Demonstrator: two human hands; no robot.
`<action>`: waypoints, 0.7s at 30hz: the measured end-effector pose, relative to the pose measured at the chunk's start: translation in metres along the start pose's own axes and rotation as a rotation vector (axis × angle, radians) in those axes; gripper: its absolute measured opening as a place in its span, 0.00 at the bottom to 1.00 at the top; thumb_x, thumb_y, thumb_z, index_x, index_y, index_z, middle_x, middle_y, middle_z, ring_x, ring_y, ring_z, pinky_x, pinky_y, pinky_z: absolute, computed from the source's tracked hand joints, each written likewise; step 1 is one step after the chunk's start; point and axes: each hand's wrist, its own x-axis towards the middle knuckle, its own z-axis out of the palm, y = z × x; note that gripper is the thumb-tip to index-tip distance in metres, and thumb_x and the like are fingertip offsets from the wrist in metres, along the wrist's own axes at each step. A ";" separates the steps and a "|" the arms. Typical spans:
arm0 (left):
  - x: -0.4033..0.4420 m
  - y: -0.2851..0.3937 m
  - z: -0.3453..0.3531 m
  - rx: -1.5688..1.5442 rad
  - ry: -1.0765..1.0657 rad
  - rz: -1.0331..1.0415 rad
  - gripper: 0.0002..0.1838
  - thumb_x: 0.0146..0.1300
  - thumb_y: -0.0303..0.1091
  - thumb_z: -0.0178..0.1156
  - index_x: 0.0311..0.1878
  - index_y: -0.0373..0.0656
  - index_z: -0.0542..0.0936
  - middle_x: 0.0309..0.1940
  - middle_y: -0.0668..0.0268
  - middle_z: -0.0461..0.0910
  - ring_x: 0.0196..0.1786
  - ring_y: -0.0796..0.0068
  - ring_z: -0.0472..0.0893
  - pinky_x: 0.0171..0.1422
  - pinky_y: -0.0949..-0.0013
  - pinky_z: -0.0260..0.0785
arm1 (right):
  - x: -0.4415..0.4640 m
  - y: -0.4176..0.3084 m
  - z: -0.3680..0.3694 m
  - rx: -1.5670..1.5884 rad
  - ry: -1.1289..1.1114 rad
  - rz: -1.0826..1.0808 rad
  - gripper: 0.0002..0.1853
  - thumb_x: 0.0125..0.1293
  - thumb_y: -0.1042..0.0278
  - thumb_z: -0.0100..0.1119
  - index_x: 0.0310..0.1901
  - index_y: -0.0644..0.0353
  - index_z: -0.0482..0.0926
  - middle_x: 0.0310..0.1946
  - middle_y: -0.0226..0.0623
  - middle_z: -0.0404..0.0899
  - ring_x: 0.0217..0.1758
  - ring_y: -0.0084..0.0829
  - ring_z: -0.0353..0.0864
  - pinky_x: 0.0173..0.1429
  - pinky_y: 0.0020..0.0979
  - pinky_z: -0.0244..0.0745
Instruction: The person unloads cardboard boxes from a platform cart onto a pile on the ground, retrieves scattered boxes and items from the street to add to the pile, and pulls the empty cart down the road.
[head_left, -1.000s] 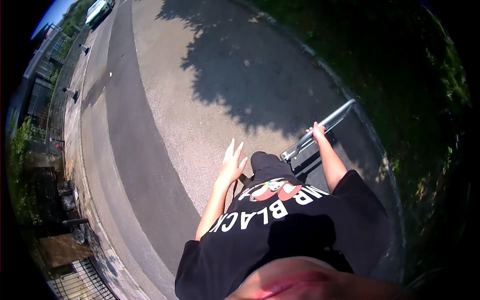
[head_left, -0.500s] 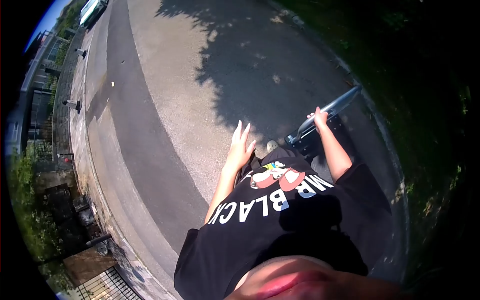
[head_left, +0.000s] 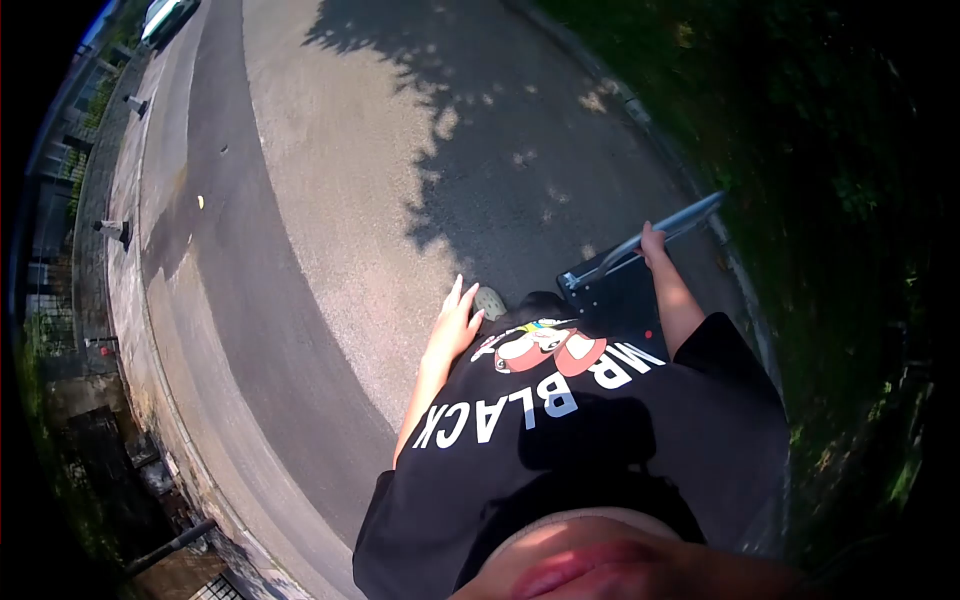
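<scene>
My right hand [head_left: 652,246] is closed around the silver metal tube handle [head_left: 692,212] at my right side. Joined to this handle is a flat black board [head_left: 606,296] with rivets along its edge, which looks like a platform cart; my arm and shirt cover part of it, and no wheels show. My left hand [head_left: 452,322] hangs in front of my left hip, fingers stretched out and holding nothing. Just beside its fingertips a light clog with holes [head_left: 488,302] shows on my foot.
Grey asphalt road [head_left: 340,190] runs ahead, with a darker strip [head_left: 235,180] on the left and tree shade on the right. A kerb [head_left: 640,112] borders dark grass at right. Bollards [head_left: 116,232] line the left pavement; a car [head_left: 166,20] stands far ahead.
A foot in a clog has come forward beside my left hand. My left hand has dropped slightly lower and left. My right hand keeps its hold on the handle, and the ground has shifted in view.
</scene>
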 end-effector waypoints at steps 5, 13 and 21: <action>0.166 -0.056 -0.106 0.067 0.005 0.198 0.31 0.63 0.34 0.62 0.69 0.46 0.67 0.74 0.45 0.54 0.71 0.43 0.64 0.72 0.53 0.61 | 0.036 -0.116 0.122 -0.004 0.030 0.132 0.23 0.74 0.52 0.48 0.55 0.67 0.68 0.41 0.44 0.78 0.46 0.38 0.82 0.40 0.39 0.85; 0.429 -0.174 -0.227 0.053 -0.115 0.142 0.31 0.63 0.37 0.61 0.69 0.45 0.66 0.72 0.43 0.57 0.68 0.41 0.66 0.70 0.52 0.63 | 0.138 -0.270 0.331 -0.093 -0.072 -0.097 0.24 0.70 0.54 0.52 0.47 0.75 0.70 0.38 0.49 0.78 0.36 0.37 0.83 0.31 0.36 0.84; 0.660 -0.269 -0.369 0.060 0.001 0.144 0.26 0.63 0.35 0.61 0.65 0.44 0.72 0.71 0.48 0.61 0.67 0.45 0.69 0.69 0.54 0.65 | 0.247 -0.451 0.562 -0.092 -0.150 -0.026 0.18 0.70 0.57 0.54 0.43 0.70 0.73 0.35 0.43 0.78 0.33 0.35 0.83 0.32 0.35 0.85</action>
